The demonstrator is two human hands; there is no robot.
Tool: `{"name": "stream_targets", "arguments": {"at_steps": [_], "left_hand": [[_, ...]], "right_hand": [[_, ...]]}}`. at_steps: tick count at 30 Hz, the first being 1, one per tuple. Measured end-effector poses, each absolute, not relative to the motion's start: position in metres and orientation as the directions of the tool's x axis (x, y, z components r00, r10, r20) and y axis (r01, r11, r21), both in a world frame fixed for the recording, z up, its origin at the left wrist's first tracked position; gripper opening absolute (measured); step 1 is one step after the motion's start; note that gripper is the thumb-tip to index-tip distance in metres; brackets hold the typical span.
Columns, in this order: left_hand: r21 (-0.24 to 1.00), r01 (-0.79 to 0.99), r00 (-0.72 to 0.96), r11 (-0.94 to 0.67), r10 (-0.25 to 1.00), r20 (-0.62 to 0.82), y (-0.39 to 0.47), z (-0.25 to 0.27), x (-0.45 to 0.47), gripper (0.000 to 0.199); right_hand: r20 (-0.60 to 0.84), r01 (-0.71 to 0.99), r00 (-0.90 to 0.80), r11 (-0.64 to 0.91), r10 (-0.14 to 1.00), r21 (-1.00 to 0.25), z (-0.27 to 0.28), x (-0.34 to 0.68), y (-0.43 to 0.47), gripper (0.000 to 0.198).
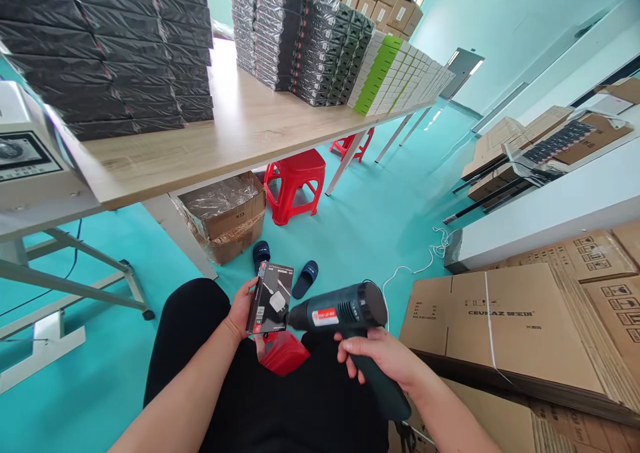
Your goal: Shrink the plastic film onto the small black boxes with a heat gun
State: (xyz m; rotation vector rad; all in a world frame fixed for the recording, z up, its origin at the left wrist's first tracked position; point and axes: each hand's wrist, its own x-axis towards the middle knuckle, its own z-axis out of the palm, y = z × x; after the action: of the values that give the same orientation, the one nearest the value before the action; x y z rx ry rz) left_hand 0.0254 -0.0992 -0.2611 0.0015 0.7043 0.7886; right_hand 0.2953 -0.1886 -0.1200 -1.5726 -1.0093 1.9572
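Note:
My left hand (243, 309) is closed on a dark retail box (276, 298) that has a white charger and cable printed on its face. The box stands tilted above my lap. In my right hand (375, 354) is a dark heat gun (333, 311) with a red and white label, its fingers wrapped round the handle. The nozzle points left at the lower right part of the box, very near or touching it; I cannot tell which. Beneath the box, between my legs, shows a red plastic surface (283, 354), partly hidden.
Stacks of black wrapped boxes (115, 53) and white-green boxes (395, 76) stand on the wooden table (200, 149). A red stool (295, 179), a carton (225, 219) and slippers (305, 279) are on the floor ahead. Flattened cartons (505, 333) lie at right; a white machine (35, 153) is at left.

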Motion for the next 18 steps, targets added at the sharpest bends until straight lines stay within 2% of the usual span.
{"name": "stream_targets", "arguments": {"at_steps": [3,6,8,11,13,16,18], "left_hand": [[0.238,-0.676,0.484,0.697,0.664,-0.569,-0.099,-0.259,0.024,0.043],[0.253,-0.685,0.469,0.683,0.68,-0.564,-0.099,-0.259,0.023,0.044],[0.263,-0.685,0.464,0.679,0.685,-0.562,-0.098,-0.259,0.023,0.046],[0.294,-0.702,0.425,0.648,0.713,-0.557,-0.097,-0.261,0.023,0.048],[0.335,-0.732,0.367,0.593,0.757,-0.54,-0.095,-0.263,0.025,0.045],[0.383,-0.774,0.26,0.504,0.805,-0.533,-0.094,-0.266,0.028,0.036],[0.386,-0.787,0.218,0.482,0.802,-0.556,-0.094,-0.266,0.028,0.032]], "right_hand": [[-0.645,0.093,-0.309,-0.653,0.699,-0.752,-0.121,0.293,-0.198,0.028],[-0.624,0.014,-0.195,-0.634,0.757,-0.773,-0.119,0.292,-0.204,0.031],[-0.634,0.001,-0.176,-0.644,0.753,-0.765,-0.118,0.29,-0.209,0.03],[-0.647,-0.019,-0.292,-0.681,0.704,-0.732,-0.117,0.284,-0.216,0.03],[-0.626,-0.07,-0.311,-0.674,0.715,-0.735,-0.117,0.277,-0.218,0.031],[-0.598,-0.133,-0.193,-0.624,0.778,-0.77,-0.119,0.27,-0.216,0.032],[-0.611,-0.121,-0.16,-0.63,0.775,-0.767,-0.121,0.267,-0.214,0.031]]}}
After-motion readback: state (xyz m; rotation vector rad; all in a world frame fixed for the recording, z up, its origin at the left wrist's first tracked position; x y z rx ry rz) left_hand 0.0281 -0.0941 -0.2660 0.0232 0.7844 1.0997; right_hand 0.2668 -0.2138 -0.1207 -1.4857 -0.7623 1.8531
